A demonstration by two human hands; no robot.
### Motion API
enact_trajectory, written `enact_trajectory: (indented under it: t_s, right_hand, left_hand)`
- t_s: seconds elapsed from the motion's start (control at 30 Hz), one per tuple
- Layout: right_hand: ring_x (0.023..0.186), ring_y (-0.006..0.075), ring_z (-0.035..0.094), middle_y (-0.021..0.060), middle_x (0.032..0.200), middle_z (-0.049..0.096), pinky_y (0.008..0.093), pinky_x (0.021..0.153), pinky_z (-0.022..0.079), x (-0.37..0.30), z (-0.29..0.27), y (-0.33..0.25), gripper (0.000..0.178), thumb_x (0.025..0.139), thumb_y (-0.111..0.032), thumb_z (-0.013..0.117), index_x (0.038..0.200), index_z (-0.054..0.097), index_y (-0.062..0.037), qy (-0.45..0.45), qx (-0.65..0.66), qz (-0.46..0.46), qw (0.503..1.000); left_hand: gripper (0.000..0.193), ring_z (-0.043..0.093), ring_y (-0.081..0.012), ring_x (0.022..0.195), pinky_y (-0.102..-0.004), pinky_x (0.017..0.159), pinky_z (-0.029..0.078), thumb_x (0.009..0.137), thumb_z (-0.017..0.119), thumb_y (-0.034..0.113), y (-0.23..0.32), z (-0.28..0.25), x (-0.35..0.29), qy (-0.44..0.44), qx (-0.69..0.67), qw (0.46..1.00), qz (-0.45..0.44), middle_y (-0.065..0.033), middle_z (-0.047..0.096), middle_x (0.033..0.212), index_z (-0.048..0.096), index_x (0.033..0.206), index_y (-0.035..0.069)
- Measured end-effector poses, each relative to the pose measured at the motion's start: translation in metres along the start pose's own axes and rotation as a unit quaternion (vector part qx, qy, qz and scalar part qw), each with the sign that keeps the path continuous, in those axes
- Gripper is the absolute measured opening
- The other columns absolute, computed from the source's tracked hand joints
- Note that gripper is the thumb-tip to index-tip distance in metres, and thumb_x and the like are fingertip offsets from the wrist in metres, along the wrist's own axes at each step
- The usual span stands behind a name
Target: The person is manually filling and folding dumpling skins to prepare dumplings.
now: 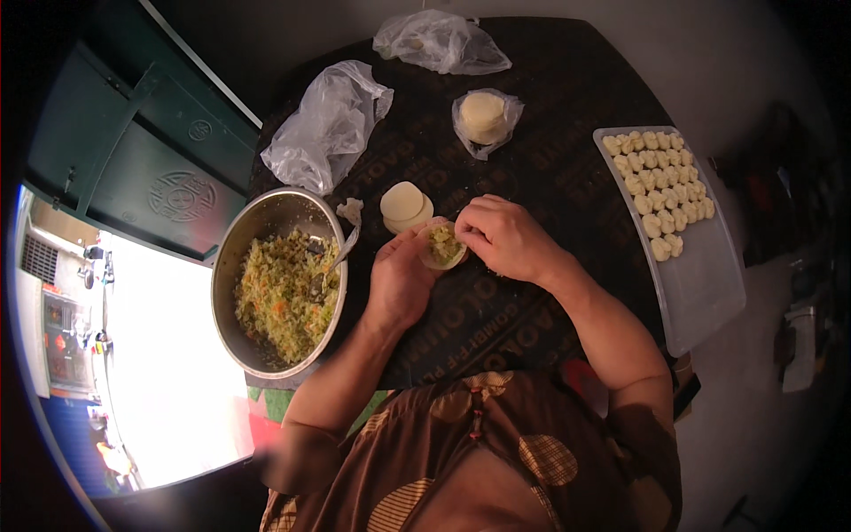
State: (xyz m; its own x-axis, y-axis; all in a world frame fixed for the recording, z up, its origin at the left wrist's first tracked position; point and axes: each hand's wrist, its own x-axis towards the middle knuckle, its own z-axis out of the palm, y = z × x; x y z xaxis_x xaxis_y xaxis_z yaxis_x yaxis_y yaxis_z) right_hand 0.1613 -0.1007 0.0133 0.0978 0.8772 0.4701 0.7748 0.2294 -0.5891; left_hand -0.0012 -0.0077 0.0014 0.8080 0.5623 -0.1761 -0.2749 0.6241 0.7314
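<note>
In my left hand lies a round dumpling wrapper with a mound of chopped vegetable filling on it. The fingers of my right hand pinch the wrapper's right edge. Just beyond my left hand is a small stack of pale round wrappers on the table. To the left stands a large metal bowl of green, yellow and orange chopped filling. A spoon rests in it, its handle leaning over the right rim.
At the right edge of the dark table lies a long pale tray with rows of pleated dumplings at its far end. Toward the back are another wrapper stack in plastic and two crumpled clear bags, one left, one far.
</note>
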Motion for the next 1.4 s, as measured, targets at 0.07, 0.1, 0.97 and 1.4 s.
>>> enact_trajectory:
  t_s: [0.07, 0.1, 0.97, 1.4]
  right_hand:
    - [0.08, 0.0309, 0.058, 0.0122, 0.08, 0.06, 0.0382, 0.071, 0.048, 0.002, -0.003, -0.003, 0.007, 0.079, -0.001, 0.061, 0.085, 0.057, -0.0005, 0.016, 0.019, 0.029, 0.999]
    - [0.08, 0.0309, 0.058, 0.0122, 0.08, 0.06, 0.0382, 0.071, 0.048, 0.002, -0.002, -0.003, 0.007, 0.079, -0.001, 0.061, 0.085, 0.057, -0.0005, 0.016, 0.019, 0.029, 0.999]
    - [0.089, 0.0312, 0.057, 0.0114, 0.087, 0.057, 0.0397, 0.076, 0.048, 0.0, 0.0, -0.014, 0.016, 0.078, -0.007, 0.067, 0.089, 0.056, -0.003, -0.006, -0.005, -0.023, 1.0]
    - [0.085, 0.0295, 0.057, 0.01, 0.084, 0.057, 0.0391, 0.074, 0.048, 0.002, 0.002, -0.014, 0.014, 0.077, -0.005, 0.067, 0.087, 0.057, -0.0031, 0.027, 0.01, -0.044, 0.999]
  left_hand:
    - [0.034, 0.06, -0.0272, 0.107, -0.0428, 0.098, 0.046, 0.09, 0.045, 0.007, 0.003, -0.002, 0.0, -0.035, -0.051, 0.998, -0.012, -0.017, 0.06, 0.115, 0.052, 0.12, -0.008]
    - [0.034, 0.06, -0.0272, 0.107, -0.0428, 0.098, 0.046, 0.09, 0.045, 0.007, 0.003, -0.004, 0.001, -0.035, -0.051, 0.998, -0.012, -0.017, 0.06, 0.115, 0.052, 0.12, -0.008]
    - [0.042, 0.058, -0.0244, 0.107, -0.0388, 0.099, 0.043, 0.08, 0.045, 0.0, 0.001, -0.002, -0.002, -0.049, -0.007, 0.999, -0.008, -0.015, 0.059, 0.115, 0.052, 0.121, -0.007]
    - [0.036, 0.059, -0.0228, 0.107, -0.0372, 0.097, 0.046, 0.087, 0.046, -0.002, 0.001, 0.0, -0.005, -0.04, 0.018, 0.999, 0.002, -0.014, 0.059, 0.116, 0.053, 0.121, -0.007]
